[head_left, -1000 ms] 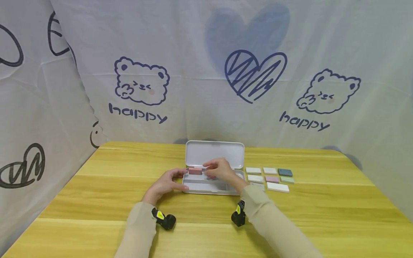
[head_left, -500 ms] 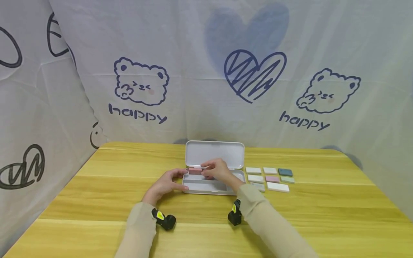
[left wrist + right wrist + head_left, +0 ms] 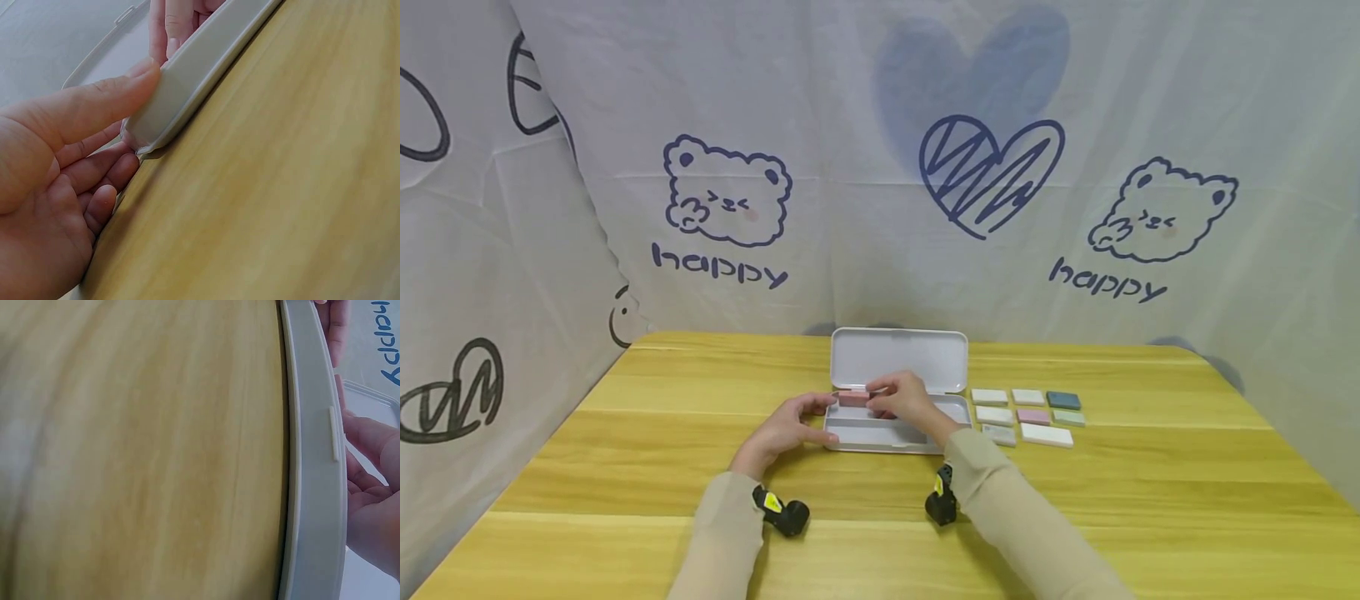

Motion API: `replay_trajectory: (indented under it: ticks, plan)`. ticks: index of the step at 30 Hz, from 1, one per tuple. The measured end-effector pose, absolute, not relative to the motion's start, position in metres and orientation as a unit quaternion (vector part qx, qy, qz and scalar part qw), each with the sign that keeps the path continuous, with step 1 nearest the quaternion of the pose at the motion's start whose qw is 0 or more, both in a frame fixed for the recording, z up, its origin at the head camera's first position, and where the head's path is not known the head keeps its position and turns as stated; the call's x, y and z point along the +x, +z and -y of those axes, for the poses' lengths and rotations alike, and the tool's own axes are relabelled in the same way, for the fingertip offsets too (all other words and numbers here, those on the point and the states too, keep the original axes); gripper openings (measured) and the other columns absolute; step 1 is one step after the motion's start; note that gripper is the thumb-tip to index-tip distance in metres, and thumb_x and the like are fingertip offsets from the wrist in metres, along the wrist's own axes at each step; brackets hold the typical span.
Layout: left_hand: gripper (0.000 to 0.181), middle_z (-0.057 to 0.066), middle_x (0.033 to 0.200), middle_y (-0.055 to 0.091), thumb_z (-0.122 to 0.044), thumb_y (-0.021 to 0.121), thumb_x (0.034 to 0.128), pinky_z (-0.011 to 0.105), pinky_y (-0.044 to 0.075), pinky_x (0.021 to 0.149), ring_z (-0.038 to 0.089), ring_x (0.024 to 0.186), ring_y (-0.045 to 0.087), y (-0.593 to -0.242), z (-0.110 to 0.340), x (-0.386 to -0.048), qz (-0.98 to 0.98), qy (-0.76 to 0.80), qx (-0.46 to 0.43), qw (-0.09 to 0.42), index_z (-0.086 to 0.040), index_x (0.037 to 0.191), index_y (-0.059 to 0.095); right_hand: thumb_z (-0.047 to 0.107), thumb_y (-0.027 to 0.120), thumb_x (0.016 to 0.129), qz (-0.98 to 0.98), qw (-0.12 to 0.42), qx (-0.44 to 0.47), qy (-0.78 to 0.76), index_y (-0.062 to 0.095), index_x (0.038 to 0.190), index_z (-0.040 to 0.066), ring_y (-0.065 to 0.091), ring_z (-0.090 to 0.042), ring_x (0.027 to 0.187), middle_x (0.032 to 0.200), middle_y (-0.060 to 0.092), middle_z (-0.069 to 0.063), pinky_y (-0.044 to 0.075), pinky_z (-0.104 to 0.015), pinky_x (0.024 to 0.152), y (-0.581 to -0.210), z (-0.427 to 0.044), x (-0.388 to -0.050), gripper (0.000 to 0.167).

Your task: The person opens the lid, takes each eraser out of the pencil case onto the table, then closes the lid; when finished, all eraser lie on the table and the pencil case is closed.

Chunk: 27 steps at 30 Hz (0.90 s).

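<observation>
A white pencil case lies with its lid raised behind it. At its left end, my left hand holds the case, thumb on the front wall and fingers around the corner, as the left wrist view shows. A reddish-pink block, which looks like an eraser, sits in the back compartment at the left. My right hand reaches over the case with bent fingers, its fingertips at the block's right end. Whatever lies beneath those fingers is hidden. In the right wrist view, this hand shows behind the front wall.
Right of the case, several small blocks lie in rows on the wooden table: white ones, a pink one, a dark blue one and a pale green one. A printed cloth hangs behind.
My right hand has shifted slightly left inside the case, up to the reddish-pink block, its forearm moving left too. The left hand stays on the case.
</observation>
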<state>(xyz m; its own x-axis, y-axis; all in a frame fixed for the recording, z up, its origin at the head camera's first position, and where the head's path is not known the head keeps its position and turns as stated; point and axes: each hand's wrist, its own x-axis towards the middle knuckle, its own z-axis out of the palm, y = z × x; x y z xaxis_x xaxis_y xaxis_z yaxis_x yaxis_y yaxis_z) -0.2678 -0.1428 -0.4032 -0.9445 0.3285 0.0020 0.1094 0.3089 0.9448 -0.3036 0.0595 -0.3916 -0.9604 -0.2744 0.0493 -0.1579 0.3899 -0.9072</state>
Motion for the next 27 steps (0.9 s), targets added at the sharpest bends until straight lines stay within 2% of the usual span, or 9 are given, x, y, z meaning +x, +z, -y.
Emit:
replay_trajectory:
  ticks: [11, 21, 27]
  plan:
    - [0.057, 0.017, 0.114, 0.051, -0.004, 0.075, 0.069, 0.042, 0.033, 0.092, 0.029, 0.103, 0.044, -0.4045, 0.1433, -0.2693, -0.808, 0.566, 0.134, 0.097, 0.004, 0.119, 0.05, 0.0, 0.068, 0.076, -0.861, 0.029, -0.12, -0.494, 0.067, 0.087, -0.005, 0.057, -0.01, 0.051, 0.069, 0.065, -0.011, 0.047, -0.023, 0.047, -0.3924, -0.0545, -0.3041, 0.013]
    - [0.059, 0.021, 0.115, 0.05, -0.001, 0.073, 0.0691, 0.045, 0.033, 0.09, 0.03, 0.102, 0.044, -0.4032, 0.1425, -0.2679, -0.8, 0.574, 0.143, 0.098, 0.007, 0.121, 0.047, 0.0, 0.065, 0.078, -0.856, 0.027, -0.118, -0.503, 0.067, 0.088, -0.006, 0.057, -0.013, 0.052, 0.069, 0.064, -0.013, 0.048, -0.024, 0.048, -0.3923, -0.0554, -0.3024, 0.011]
    - [0.058, 0.018, 0.113, 0.052, -0.003, 0.075, 0.0677, 0.041, 0.034, 0.09, 0.028, 0.101, 0.045, -0.4043, 0.1432, -0.2695, -0.802, 0.573, 0.138, 0.096, 0.005, 0.12, 0.05, 0.002, 0.064, 0.08, -0.844, 0.026, -0.117, -0.523, 0.067, 0.088, -0.007, 0.057, -0.012, 0.052, 0.07, 0.064, -0.012, 0.049, -0.025, 0.05, -0.3904, -0.0564, -0.3015, 0.012]
